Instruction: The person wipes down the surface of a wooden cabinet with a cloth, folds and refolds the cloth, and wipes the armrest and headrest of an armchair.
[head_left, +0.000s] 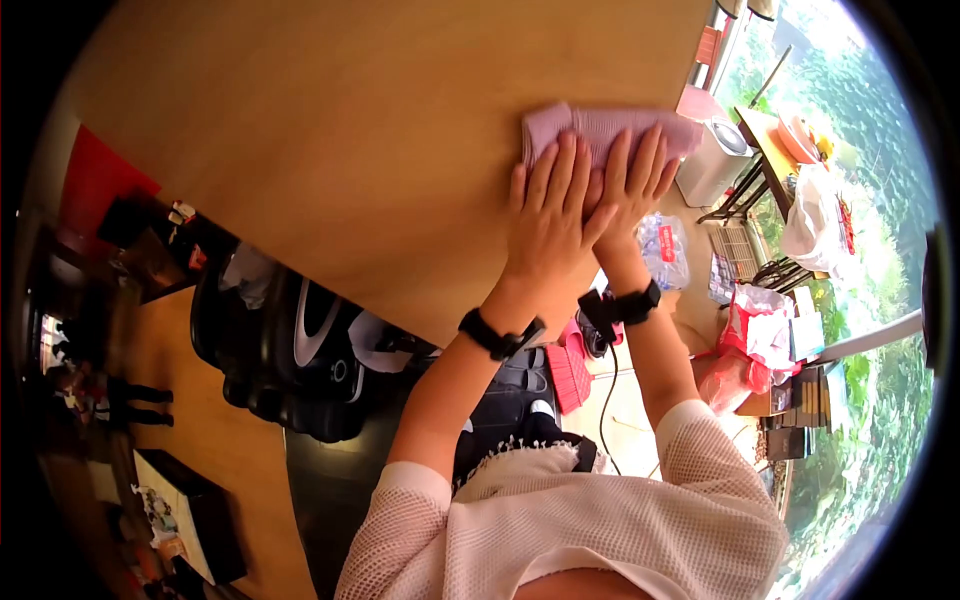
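One folded pink cloth (605,124), lying on a wooden surface (350,130) near its edge; left hand (548,220) and right hand (627,200) resting on it, fingers extended, unclenched.

The folded, pale-mauve fabric cloth (600,122) near the right edge of the broad, honey-brown wooden table (330,130) shows fine parallel ribbing. Both narrow wrist straps (486,334) are plain black; the short-sleeved, off-white mesh shirt (620,520) repeats a pattern of small holes.
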